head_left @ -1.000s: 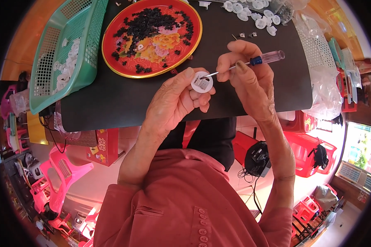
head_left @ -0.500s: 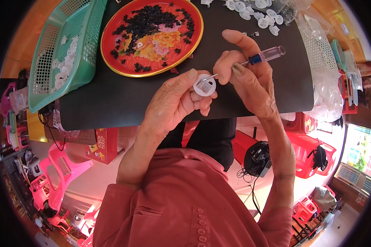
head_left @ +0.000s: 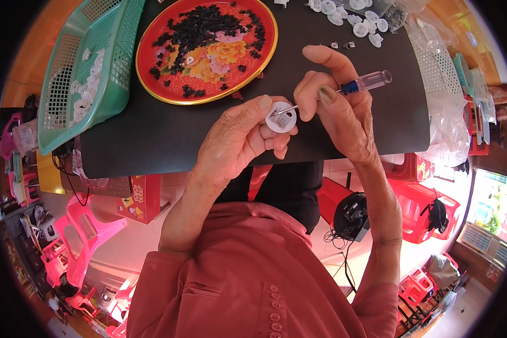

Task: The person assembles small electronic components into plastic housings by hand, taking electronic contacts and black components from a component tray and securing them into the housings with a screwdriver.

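Note:
Between the thumb and fingers of my left hand [head_left: 234, 132] is a round white plastic piece [head_left: 283, 119], its recessed face turned up. My right hand [head_left: 343, 110] grips a screwdriver [head_left: 370, 82] with a clear and blue handle, fingers closed round its metal shaft. The shaft's tip reaches into the white piece; what it touches there is too small to make out. Both hands are held over the near part of the dark table [head_left: 169, 141]. Beyond my left hand lies a red flowered tray [head_left: 177, 97] with many small black parts [head_left: 200, 31].
A green plastic basket [head_left: 114, 84] with white pieces [head_left: 87, 90] stands at the left. More round white pieces [head_left: 372, 25] lie at the far right beside a clear bag [head_left: 397, 14]. Two tiny parts [head_left: 343, 45] sit beyond my right hand. A pink chair [head_left: 90, 231] is at lower left.
My right hand and the screwdriver have shifted slightly down and right, and the shaft's angle has changed a little. My left hand still holds the white piece in nearly the same place.

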Demonstrator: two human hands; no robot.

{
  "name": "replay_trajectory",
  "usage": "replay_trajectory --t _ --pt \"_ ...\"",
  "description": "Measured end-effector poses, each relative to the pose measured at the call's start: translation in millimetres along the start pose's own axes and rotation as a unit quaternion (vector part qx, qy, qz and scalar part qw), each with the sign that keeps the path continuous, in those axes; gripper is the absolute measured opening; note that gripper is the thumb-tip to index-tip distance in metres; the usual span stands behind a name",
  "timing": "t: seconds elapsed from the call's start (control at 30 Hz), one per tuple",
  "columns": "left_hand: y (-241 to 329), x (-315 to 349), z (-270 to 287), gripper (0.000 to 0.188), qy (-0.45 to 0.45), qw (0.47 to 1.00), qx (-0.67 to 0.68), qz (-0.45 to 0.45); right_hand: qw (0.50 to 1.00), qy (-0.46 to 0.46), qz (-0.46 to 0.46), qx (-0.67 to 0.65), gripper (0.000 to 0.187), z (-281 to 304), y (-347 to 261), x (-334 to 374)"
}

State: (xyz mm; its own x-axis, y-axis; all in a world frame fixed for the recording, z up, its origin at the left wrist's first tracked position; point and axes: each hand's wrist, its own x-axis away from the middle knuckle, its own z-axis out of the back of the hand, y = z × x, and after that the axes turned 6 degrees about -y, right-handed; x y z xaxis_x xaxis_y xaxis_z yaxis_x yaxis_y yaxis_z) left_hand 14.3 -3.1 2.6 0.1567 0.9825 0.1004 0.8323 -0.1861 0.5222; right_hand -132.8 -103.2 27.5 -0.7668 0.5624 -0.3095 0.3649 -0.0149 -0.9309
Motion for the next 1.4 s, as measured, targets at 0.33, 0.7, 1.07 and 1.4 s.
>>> replay_trajectory --t 0.33,0.7,1.07,1.4 --pt "-1 0 -2 0.039 0.007 0.999 -0.033 -0.001 0.998 -0.028 0.013 0.051 0.035 3 -7 4" --pt "-4 -2 -8 0.041 0.040 0.993 -0.101 -0.042 0.997 0.056 0.035 -0.028 0.031 1 19 14" --pt "-12 -1 -7 0.035 0.034 0.987 -0.113 -0.108 0.986 0.065 0.121 0.091 0.029 -4 21 22" --pt "-10 -2 -3 0.035 0.018 0.991 -0.068 -0.113 0.981 0.083 0.125 0.124 0.024 -10 22 23"
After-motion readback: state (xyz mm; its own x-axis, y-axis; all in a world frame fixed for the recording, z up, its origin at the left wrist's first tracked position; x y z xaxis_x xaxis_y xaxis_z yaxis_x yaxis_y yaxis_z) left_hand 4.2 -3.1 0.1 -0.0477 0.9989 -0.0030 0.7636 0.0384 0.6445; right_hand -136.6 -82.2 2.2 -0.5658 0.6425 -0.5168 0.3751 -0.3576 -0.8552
